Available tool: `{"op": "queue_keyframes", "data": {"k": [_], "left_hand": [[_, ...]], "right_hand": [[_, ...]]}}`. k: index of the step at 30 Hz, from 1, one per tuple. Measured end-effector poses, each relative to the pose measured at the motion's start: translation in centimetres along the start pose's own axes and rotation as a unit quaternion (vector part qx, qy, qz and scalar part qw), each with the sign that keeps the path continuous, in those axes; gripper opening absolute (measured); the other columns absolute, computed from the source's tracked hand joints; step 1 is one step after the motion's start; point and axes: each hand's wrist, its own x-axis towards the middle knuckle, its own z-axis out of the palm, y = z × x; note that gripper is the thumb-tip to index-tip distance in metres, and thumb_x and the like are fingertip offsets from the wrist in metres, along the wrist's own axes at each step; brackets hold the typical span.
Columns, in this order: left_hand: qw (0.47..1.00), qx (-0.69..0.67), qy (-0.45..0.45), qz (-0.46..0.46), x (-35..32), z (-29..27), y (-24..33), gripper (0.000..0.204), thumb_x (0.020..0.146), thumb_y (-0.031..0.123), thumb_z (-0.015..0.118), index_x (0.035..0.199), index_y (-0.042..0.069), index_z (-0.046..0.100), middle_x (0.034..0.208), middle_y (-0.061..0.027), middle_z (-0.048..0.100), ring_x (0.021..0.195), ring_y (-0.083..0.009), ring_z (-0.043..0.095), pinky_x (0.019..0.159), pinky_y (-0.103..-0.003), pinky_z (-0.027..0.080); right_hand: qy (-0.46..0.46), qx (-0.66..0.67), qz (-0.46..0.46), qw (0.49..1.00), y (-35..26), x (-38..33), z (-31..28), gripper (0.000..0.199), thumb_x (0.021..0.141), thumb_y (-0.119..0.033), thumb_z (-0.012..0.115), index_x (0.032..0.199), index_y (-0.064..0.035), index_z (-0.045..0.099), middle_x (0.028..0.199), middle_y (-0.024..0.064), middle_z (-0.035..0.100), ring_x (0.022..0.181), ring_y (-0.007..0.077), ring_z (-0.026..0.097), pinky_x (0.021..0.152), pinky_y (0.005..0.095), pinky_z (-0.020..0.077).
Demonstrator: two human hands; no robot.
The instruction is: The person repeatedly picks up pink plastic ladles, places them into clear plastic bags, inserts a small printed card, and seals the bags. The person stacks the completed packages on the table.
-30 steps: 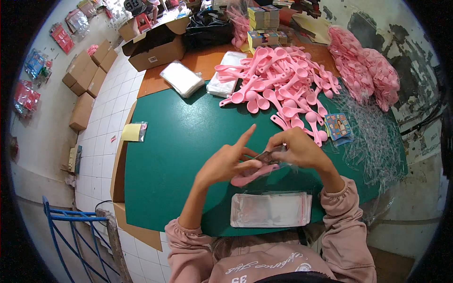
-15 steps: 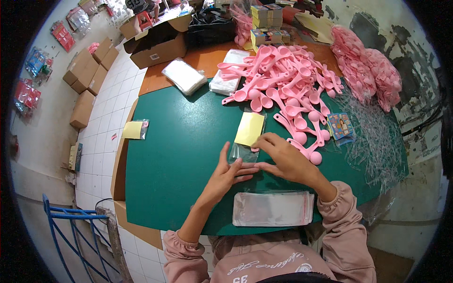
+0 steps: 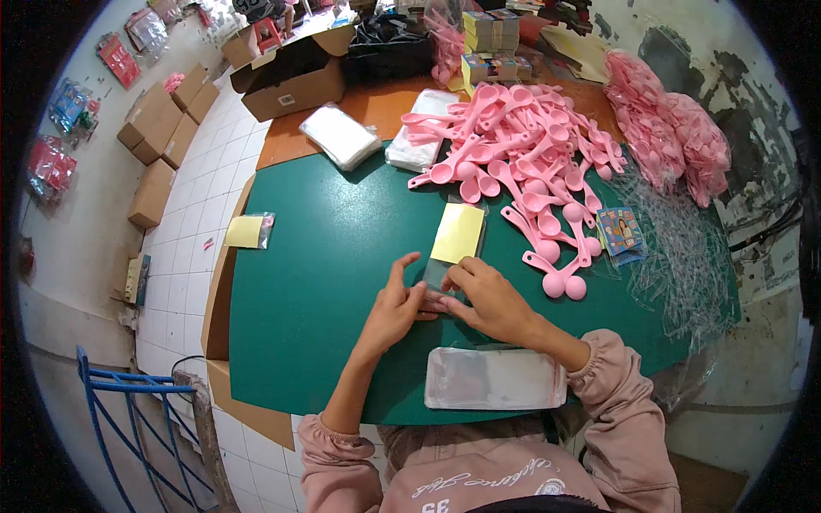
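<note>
White script lettering (image 3: 445, 486) runs across the front of our pink sweatshirt (image 3: 492, 457), and coloured printing covers the blue cards (image 3: 622, 231) near the right edge of the worktop (image 3: 299, 325). The brown carton (image 3: 301, 87) beyond the far edge bears a white label (image 3: 286, 99), too small for us to read.

That carton stands open, its inside too dark to make out. The clear packet (image 3: 437, 273) shows a yellow card (image 3: 457, 235) within and lies slantwise around the middle of the green worktop. A second packet (image 3: 245, 232), also with yellow in it, lies at the left edge. Clear sacks (image 3: 671, 137) full of pink spoons stand by the far right corner; a loose spoon pile (image 3: 534, 150) spreads over the far edge. A stack of flat clear bags (image 3: 492, 378) lies along the near edge.

Our left hand (image 3: 393, 309) has its index finger raised, the other fingers loosely extended at the packet's near end; our right hand (image 3: 494, 301) curls its fingers over that same end. We cannot tell whether either pinches the film.

Half a second ago both hands were slightly farther right; a second ago they held the packet up between them.
</note>
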Motion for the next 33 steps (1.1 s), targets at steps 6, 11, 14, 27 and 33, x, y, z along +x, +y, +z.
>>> {"op": "queue_keyframes", "data": {"k": [6, 11, 14, 27, 33], "left_hand": [[0.996, -0.001, -0.054, 0.067, -0.3, 0.7, -0.5, 0.047, 0.094, 0.014, 0.034, 0.137, 0.009, 0.014, 0.095, -0.0143, 0.059, 0.088, -0.0172, 0.059, 0.078, -0.031, 0.051], [0.995, -0.061, -0.064, 0.038, -0.6, 1.5, 0.4, 0.051, 0.094, 0.015, 0.036, 0.139, 0.010, 0.012, 0.094, -0.0134, 0.057, 0.088, -0.0169, 0.058, 0.081, -0.031, 0.048], [0.993, -0.098, -0.062, 0.012, 0.3, 1.6, -0.7, 0.053, 0.092, 0.010, 0.039, 0.138, 0.010, 0.015, 0.089, -0.0115, 0.058, 0.083, -0.0161, 0.059, 0.077, -0.029, 0.050], [0.996, -0.049, -0.069, -0.001, 0.7, 2.1, 0.3, 0.050, 0.087, 0.000, 0.038, 0.134, 0.012, 0.028, 0.093, -0.0142, 0.062, 0.082, -0.0186, 0.063, 0.072, -0.028, 0.051], [0.988, -0.051, -0.148, -0.008, 0.7, 1.3, 0.1, 0.032, 0.090, 0.005, 0.035, 0.120, 0.002, 0.045, 0.101, -0.0167, 0.061, 0.092, -0.0199, 0.061, 0.080, -0.029, 0.049]], "right_hand": [[-0.015, 0.029, 0.016, 0.999, -0.2, 0.1, -0.4, 0.017, 0.073, -0.009, 0.062, 0.084, -0.0007, 0.051, 0.083, 0.0128, 0.049, 0.078, 0.0281, 0.052, 0.069, 0.0361, 0.0432], [-0.041, -0.021, -0.023, 0.999, -0.2, -0.4, -0.9, 0.017, 0.070, -0.009, 0.062, 0.081, -0.0034, 0.050, 0.080, 0.0112, 0.049, 0.079, 0.0273, 0.050, 0.073, 0.0374, 0.0381], [-0.040, -0.036, -0.068, 0.996, -0.2, -0.9, -0.2, 0.015, 0.071, -0.009, 0.062, 0.080, -0.0053, 0.050, 0.078, 0.0089, 0.050, 0.080, 0.0248, 0.050, 0.074, 0.0363, 0.0360], [-0.217, 0.213, -0.009, 0.952, 1.6, -2.3, -7.4, 0.014, 0.079, -0.016, 0.060, 0.082, -0.0050, 0.052, 0.074, 0.0022, 0.050, 0.073, 0.0123, 0.051, 0.069, 0.0307, 0.0380], [0.012, 0.228, 0.170, 0.959, 10.1, -5.5, -23.1, 0.008, 0.075, -0.005, 0.062, 0.080, -0.0032, 0.056, 0.079, 0.0031, 0.056, 0.070, 0.0087, 0.052, 0.063, 0.0235, 0.0429]]}}
